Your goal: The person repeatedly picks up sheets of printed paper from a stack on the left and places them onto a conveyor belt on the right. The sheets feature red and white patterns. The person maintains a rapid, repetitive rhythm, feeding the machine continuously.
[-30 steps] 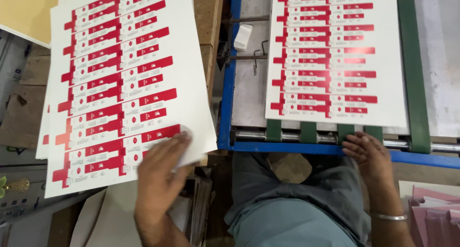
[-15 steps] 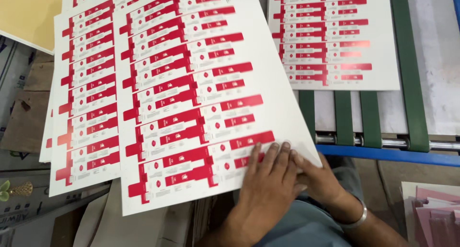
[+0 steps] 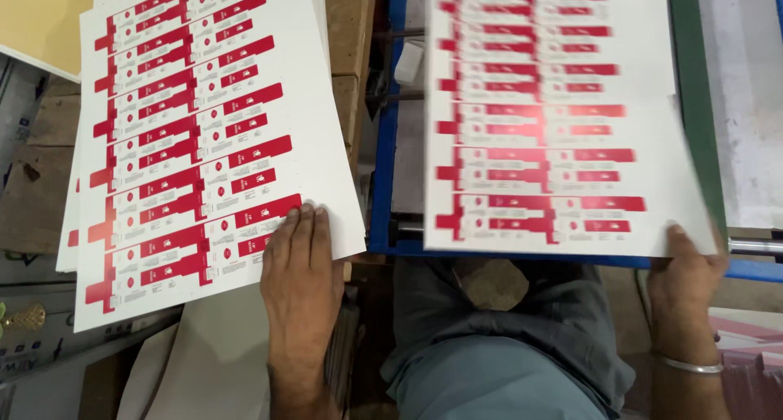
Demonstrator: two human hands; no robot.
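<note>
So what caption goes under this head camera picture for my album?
Left hand rests flat on a stack of red-and-white printed sheets, while right hand grips the corner of a blurred sheet.

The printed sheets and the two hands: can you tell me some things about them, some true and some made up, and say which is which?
1. The left hand lies flat on the stack of printed sheets. True.
2. The printing on the sheets is blue. False: it is red on white.
3. The right hand grips the near corner of a single printed sheet. True.
4. The single sheet lies over a yellow machine bed. False: the machine frame under it is blue, with a green belt beside it.
5. A bangle sits on the right wrist. True.
</note>
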